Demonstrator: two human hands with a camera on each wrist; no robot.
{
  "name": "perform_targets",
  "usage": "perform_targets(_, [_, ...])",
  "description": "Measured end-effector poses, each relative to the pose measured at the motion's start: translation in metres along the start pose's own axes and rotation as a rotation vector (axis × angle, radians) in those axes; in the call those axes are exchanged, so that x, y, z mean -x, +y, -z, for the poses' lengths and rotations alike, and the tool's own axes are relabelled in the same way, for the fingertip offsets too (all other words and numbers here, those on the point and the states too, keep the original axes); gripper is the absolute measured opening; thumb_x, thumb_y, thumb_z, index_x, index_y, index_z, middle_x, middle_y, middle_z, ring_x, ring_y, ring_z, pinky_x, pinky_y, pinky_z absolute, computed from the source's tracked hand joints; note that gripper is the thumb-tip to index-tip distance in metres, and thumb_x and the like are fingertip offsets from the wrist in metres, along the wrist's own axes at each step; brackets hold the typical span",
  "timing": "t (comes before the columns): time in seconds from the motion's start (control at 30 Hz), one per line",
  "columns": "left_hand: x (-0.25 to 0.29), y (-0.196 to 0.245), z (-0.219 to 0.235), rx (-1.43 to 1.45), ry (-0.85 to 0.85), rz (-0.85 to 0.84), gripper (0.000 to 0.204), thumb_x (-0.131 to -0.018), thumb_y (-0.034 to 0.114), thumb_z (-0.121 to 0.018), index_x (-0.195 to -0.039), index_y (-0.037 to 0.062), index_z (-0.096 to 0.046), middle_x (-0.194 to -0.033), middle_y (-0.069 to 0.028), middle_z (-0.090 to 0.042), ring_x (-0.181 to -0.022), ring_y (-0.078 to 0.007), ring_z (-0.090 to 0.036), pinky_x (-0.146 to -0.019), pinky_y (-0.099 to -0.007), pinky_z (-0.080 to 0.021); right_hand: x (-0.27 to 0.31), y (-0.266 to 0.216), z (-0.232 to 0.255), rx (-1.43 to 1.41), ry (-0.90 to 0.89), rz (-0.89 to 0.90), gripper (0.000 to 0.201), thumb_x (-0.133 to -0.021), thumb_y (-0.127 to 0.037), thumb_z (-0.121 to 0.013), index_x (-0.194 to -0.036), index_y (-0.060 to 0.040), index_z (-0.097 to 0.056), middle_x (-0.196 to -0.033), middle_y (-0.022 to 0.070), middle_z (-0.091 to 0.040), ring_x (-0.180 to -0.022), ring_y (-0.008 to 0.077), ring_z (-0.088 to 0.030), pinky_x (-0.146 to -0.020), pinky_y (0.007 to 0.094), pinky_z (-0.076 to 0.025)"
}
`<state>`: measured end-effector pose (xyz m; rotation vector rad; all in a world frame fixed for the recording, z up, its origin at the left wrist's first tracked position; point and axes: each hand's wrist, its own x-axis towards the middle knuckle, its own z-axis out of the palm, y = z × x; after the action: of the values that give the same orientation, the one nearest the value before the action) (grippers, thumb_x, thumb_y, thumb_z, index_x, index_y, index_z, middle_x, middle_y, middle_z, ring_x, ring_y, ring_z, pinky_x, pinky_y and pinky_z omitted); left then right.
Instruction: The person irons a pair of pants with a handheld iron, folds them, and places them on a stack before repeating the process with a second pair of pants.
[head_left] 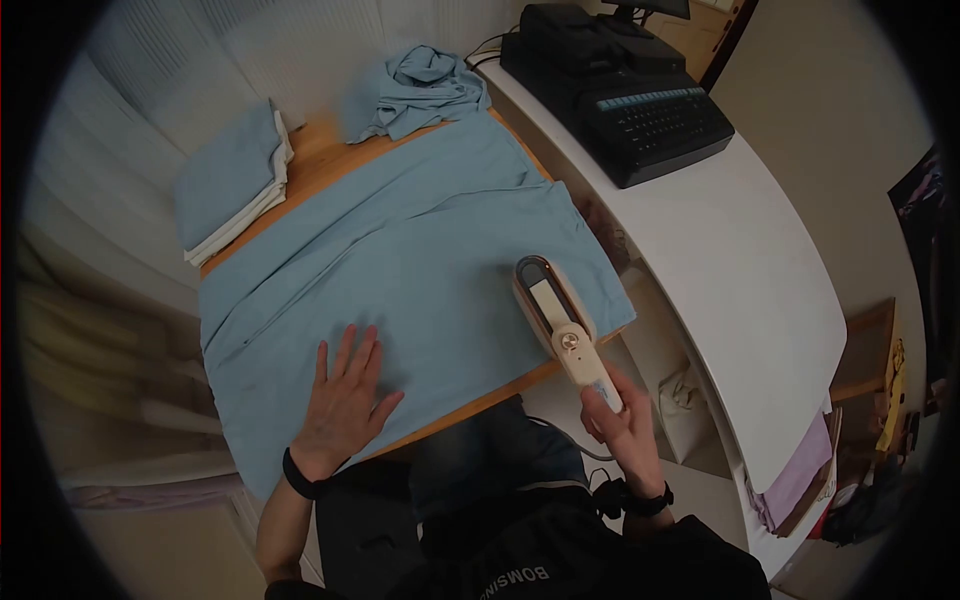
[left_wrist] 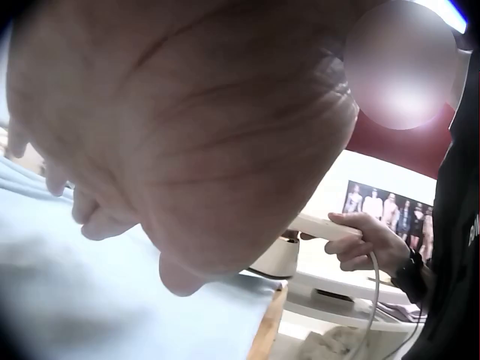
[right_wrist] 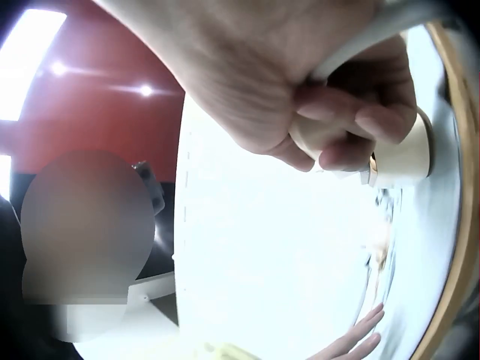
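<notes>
A light blue cloth [head_left: 430, 265] lies spread over a wooden-edged board, with a few creases across its far half. My right hand [head_left: 625, 425] grips the handle of a cream handheld steam iron [head_left: 570, 340], whose head is over the cloth's right part. In the right wrist view, the fingers of the right hand [right_wrist: 352, 120] curl round the handle. To the left, my left hand [head_left: 345, 405] is palm down with fingers spread, low over the near part of the cloth. Its palm fills much of the left wrist view.
A folded stack of blue and white cloth [head_left: 235, 185] sits at the far left; a crumpled blue cloth [head_left: 425, 95] lies at the far edge. Right of the board stands a white counter [head_left: 740, 240] bearing a black keyboard machine [head_left: 640, 115]. The iron's cord [left_wrist: 375, 300] hangs beside the right hand.
</notes>
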<state>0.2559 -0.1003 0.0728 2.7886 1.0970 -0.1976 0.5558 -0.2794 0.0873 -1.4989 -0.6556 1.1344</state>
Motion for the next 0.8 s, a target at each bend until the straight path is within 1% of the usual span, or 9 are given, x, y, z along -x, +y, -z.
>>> perform_targets(0.07, [0.043,-0.007,-0.007,-0.035,-0.027,0.124,0.063,-0.104,0.039,-0.047,-0.149,-0.005,-0.038,-0.164,-0.0173,-0.024,-0.153,-0.0371,-0.017,-0.122,-0.0596,-0.014,-0.001,0.005,-0.034,-0.032,-0.193,-0.038,0.047,-0.099,-0.016,-0.062,-0.142,-0.0014,-0.052,-0.077,-0.0007,-0.057,-0.066,0.006,-0.052,-0.059,0.0234,-0.042])
perform_targets(0.13, [0.086,-0.027,-0.024,0.037,-0.016,0.461,0.063,-0.105,0.04,-0.045,-0.152,-0.0013,-0.035,-0.165,-0.0169,-0.021,-0.153,-0.0387,-0.015,-0.121,-0.0604,-0.014,-0.003,0.016,-0.071,0.04,-0.419,-0.055,0.05,-0.1,-0.02,-0.063,-0.144,-0.0016,-0.05,-0.08,0.0032,-0.061,-0.068,0.0081,-0.055,-0.061,0.0264,-0.046])
perform_targets(0.17, [0.103,-0.037,-0.036,0.033,-0.012,0.476,0.063,-0.105,0.04,-0.045,-0.152,-0.0013,-0.035,-0.165,-0.0169,-0.021,-0.153,-0.0387,-0.015,-0.121,-0.0604,-0.014,-0.003,0.024,-0.093,0.066,-0.51,-0.05,0.05,-0.101,-0.023,-0.062,-0.144,-0.0013,-0.049,-0.082,0.0062,-0.064,-0.069,0.0094,-0.057,-0.063,0.0283,-0.047])
perform_targets(0.23, [0.131,-0.053,-0.061,0.139,0.07,0.837,0.063,-0.106,0.04,-0.042,-0.157,0.0044,-0.029,-0.167,-0.0163,-0.017,-0.154,-0.0395,-0.011,-0.12,-0.0622,-0.013,0.001,0.04,-0.132,0.095,-0.673,-0.041,0.052,-0.102,-0.029,-0.061,-0.144,-0.0011,-0.049,-0.086,0.0113,-0.067,-0.071,0.0115,-0.059,-0.065,0.0315,-0.049])
perform_targets(0.33, [0.151,-0.062,-0.095,0.23,0.063,1.0,0.062,-0.107,0.041,-0.037,-0.16,0.0097,-0.024,-0.168,-0.015,-0.014,-0.155,-0.0386,-0.009,-0.119,-0.0646,-0.012,0.012,0.062,-0.17,0.058,-0.779,-0.005,0.052,-0.103,-0.034,-0.059,-0.142,-0.0008,-0.05,-0.083,0.0135,-0.066,-0.069,0.0122,-0.059,-0.063,0.0319,-0.048])
perform_targets(0.4, [0.151,-0.06,-0.118,0.167,0.171,0.975,0.062,-0.108,0.041,-0.036,-0.16,0.0114,-0.023,-0.168,-0.014,-0.014,-0.155,-0.0374,-0.009,-0.119,-0.065,-0.01,0.014,0.069,-0.177,0.071,-0.895,-0.117,0.054,-0.104,-0.032,-0.059,-0.146,-0.0013,-0.047,-0.079,0.0008,-0.059,-0.066,0.0064,-0.053,-0.058,0.0261,-0.044])
perform_targets(0.53, [0.15,-0.061,-0.129,0.058,0.267,0.982,0.06,-0.109,0.04,-0.033,-0.161,0.0134,-0.023,-0.169,-0.0119,-0.015,-0.155,-0.0362,-0.009,-0.119,-0.0652,-0.008,0.004,0.053,-0.146,0.09,-0.756,-0.145,0.05,-0.103,-0.033,-0.06,-0.139,-0.0004,-0.053,-0.078,0.0056,-0.06,-0.066,0.0098,-0.055,-0.059,0.029,-0.045])
perform_targets(0.57, [0.149,-0.06,-0.131,0.033,0.279,0.975,0.058,-0.109,0.039,-0.033,-0.161,0.0141,-0.024,-0.168,-0.0109,-0.016,-0.155,-0.0356,-0.01,-0.119,-0.0648,-0.008,0.0,0.047,-0.13,0.088,-0.674,-0.152,0.049,-0.102,-0.031,-0.06,-0.139,-0.0001,-0.053,-0.076,0.0012,-0.057,-0.064,0.0088,-0.052,-0.057,0.028,-0.043])
perform_targets(0.8, [0.148,-0.06,-0.134,-0.028,0.308,0.956,0.058,-0.109,0.039,-0.032,-0.159,0.0112,-0.028,-0.167,-0.0127,-0.02,-0.154,-0.0372,-0.014,-0.119,-0.0638,-0.011,-0.021,-0.002,-0.017,0.06,0.109,-0.095,0.041,-0.101,-0.033,-0.058,-0.13,-0.0043,-0.059,-0.063,-0.0044,-0.044,-0.053,0.0041,-0.038,-0.049,0.0214,-0.029])
